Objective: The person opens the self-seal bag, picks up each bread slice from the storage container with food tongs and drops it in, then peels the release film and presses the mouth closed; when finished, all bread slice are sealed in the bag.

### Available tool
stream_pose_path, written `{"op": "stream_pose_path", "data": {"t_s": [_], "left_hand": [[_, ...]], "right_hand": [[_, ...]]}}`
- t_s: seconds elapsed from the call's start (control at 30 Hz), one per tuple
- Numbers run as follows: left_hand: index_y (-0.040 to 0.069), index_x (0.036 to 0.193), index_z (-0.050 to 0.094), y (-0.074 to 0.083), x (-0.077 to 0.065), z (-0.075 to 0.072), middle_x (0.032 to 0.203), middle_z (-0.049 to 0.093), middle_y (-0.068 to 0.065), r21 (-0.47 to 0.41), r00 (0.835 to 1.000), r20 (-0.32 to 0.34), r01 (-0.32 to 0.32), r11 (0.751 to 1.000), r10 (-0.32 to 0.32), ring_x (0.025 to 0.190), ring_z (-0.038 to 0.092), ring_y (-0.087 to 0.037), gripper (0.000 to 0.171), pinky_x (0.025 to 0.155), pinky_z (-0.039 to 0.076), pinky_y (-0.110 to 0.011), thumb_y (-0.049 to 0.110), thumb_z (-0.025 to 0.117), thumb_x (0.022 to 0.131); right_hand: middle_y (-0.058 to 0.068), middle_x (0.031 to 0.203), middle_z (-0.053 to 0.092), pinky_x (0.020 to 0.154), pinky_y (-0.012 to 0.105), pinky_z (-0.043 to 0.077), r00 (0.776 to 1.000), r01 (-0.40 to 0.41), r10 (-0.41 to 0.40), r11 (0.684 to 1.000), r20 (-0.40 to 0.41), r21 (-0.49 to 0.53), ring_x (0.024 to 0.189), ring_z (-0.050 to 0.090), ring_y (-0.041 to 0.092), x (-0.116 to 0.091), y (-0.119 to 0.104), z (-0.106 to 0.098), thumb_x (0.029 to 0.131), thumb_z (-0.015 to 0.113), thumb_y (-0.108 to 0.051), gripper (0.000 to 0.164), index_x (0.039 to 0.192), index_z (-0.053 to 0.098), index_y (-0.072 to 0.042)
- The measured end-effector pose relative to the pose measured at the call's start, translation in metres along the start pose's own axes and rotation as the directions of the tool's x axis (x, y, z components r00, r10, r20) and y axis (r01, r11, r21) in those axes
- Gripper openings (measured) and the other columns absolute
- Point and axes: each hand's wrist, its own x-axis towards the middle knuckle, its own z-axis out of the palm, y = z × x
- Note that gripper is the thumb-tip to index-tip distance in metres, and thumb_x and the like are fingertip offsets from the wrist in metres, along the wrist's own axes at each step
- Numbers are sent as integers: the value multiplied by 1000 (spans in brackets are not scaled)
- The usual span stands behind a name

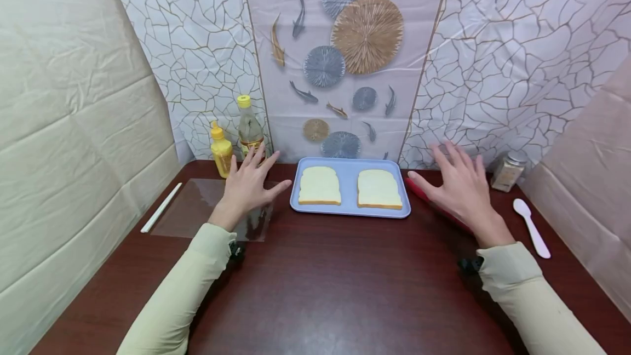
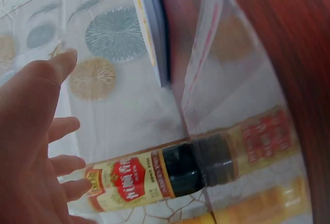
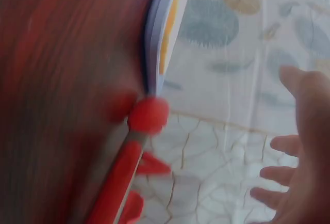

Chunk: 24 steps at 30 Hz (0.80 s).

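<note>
My left hand (image 1: 248, 185) hovers with fingers spread over a clear, flat plastic piece (image 1: 184, 210), which has a pinkish line along one edge in the left wrist view. Just behind that hand stand a yellow-capped bottle (image 1: 250, 125) with a red and yellow label (image 2: 126, 182) and a yellow squeeze bottle (image 1: 222, 155). Between the hands, a light-blue tray (image 1: 348, 190) carries two bread slices, a left slice (image 1: 319, 185) and a right slice (image 1: 378, 188). Fingers spread and holding nothing, my right hand (image 1: 460, 188) is above a long red tool with a rounded tip (image 3: 148, 115), partly hidden in the head view.
A shaker jar (image 1: 510, 170) with a metal lid is at the back right, and a white spoon (image 1: 532, 229) lies near the right edge. On the far left lies a thin white stick (image 1: 161, 208). Fabric walls (image 1: 74, 125) border the dark wooden table (image 1: 335, 289) on three sides.
</note>
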Motion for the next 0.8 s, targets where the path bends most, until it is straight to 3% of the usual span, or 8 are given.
{"op": "stream_pose_path", "data": {"t_s": [0.1,0.2,0.33,0.4,0.47,0.6,0.73,0.8], "left_hand": [[28,165,48,-8,-5,-6,175,38,-14,-64,999,-22,-50,997,49,159,42,-39,74,127,32,-68,67,62,102],[20,156,59,-19,-11,-8,162,57,-14,-149,992,-13,-130,980,129,145,59,-37,62,117,48,-60,52,68,104],[13,144,69,-36,-19,-7,141,73,-10,-256,973,88,-185,949,214,129,71,-32,48,108,56,-54,38,73,104],[10,139,72,-44,-22,-5,133,77,-9,-291,961,141,-188,938,236,123,73,-31,42,106,57,-54,33,73,104],[9,135,75,-52,-25,-3,129,79,-8,-320,953,180,-179,930,245,120,74,-30,38,105,58,-54,30,74,104],[7,132,77,-61,-29,-1,124,81,-9,-371,940,215,-172,913,264,108,77,-26,33,100,60,-53,25,75,104],[7,133,76,-64,-31,-3,126,79,-12,-400,928,249,-162,902,277,82,75,-19,34,91,61,-50,23,77,103],[7,135,75,-66,-33,-3,129,78,-12,-393,919,264,-175,903,293,86,76,-20,37,94,61,-51,24,78,102]], "right_hand": [[24,168,45,120,75,33,992,97,-93,994,-83,47,151,43,50,1,-18,6,99,69,-59,80,162,49,-14],[22,164,51,110,71,46,978,191,-182,978,-103,82,147,51,47,2,-42,16,100,72,-46,69,157,55,-11],[19,166,49,115,68,46,961,275,-278,945,-9,177,151,50,44,6,-81,30,103,70,-40,64,158,54,-11],[19,168,47,120,66,43,938,316,-341,913,56,257,153,47,43,8,-104,39,105,69,-37,62,158,54,-10],[19,169,45,124,63,39,902,351,-412,873,127,340,156,44,43,10,-129,48,106,69,-35,60,158,55,-9],[20,168,48,130,54,35,804,391,-541,793,246,467,158,43,38,12,-182,69,107,67,-31,56,155,57,-4],[18,165,51,131,47,35,705,384,-614,751,355,536,158,43,32,13,-229,88,110,63,-33,55,155,56,-3],[17,166,51,131,46,35,663,375,-632,744,401,554,159,43,30,13,-247,96,111,61,-36,56,156,56,-3]]}}
